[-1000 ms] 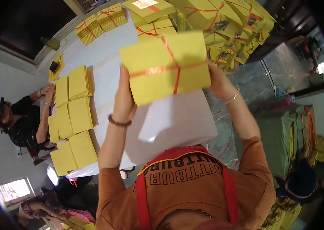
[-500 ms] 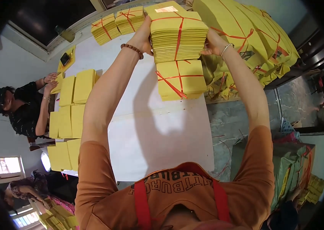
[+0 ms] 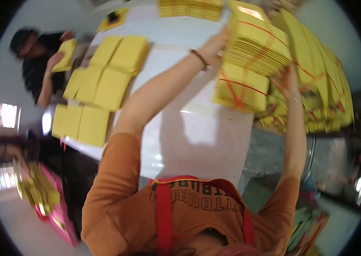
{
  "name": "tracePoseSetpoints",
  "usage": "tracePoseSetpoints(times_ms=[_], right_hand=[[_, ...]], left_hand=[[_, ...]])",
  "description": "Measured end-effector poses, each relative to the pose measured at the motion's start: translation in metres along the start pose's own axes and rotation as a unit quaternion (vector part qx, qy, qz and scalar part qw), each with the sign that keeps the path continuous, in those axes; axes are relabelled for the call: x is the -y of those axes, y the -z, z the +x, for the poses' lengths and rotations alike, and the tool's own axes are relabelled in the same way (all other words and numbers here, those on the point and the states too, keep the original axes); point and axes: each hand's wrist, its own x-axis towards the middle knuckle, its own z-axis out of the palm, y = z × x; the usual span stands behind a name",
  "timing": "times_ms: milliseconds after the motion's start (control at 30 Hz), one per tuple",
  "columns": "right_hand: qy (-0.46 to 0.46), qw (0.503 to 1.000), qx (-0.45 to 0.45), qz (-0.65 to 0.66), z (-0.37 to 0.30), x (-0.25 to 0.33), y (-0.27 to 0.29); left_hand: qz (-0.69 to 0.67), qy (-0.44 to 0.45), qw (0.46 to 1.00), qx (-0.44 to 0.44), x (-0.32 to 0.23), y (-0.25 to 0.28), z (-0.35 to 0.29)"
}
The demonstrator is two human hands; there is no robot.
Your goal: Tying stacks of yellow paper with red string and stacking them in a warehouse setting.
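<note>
Between my two hands is a thick bundle of yellow paper packets, tied crosswise with red string. My left hand grips its left side, with the fingers partly hidden behind the bundle. Against its lower right corner is my right hand, its fingers bent at the edge. A second tied bundle lies on the white table right in front of the held one. Behind the held bundle shows a yellow stack with a white label. The picture is somewhat blurred.
Large yellow tied packs stand along the right. Several loose yellow stacks cover the left of the white table. Tied bundles line the far edge. A person in black holds yellow packets; another person is lower left.
The view has turned, so the table and bundles appear further right and tilted. Both hands stay at the same bundle. The person in black now holds a yellow stack up.
</note>
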Motion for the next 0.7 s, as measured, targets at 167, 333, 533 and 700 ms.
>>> tracePoseSetpoints(times_ms=[167, 333, 533, 700], right_hand=[[0.037, 0.998, 0.034, 0.023, -0.034, -0.027, 0.021], [0.106, 0.992, -0.019, 0.061, -0.082, -0.078, 0.046], [0.023, 0.981, 0.017, 0.190, -0.131, -0.187, 0.086], [-0.015, 0.984, -0.028, 0.176, -0.189, -0.232, 0.027]], left_hand=[[-0.176, 0.048, 0.982, 0.039, 0.064, 0.041, -0.053], [-0.216, 0.080, 0.972, -0.052, 0.142, 0.090, -0.160], [-0.280, 0.120, 0.939, -0.160, 0.208, 0.110, -0.278], [-0.283, 0.117, 0.930, -0.201, 0.230, 0.100, -0.319]])
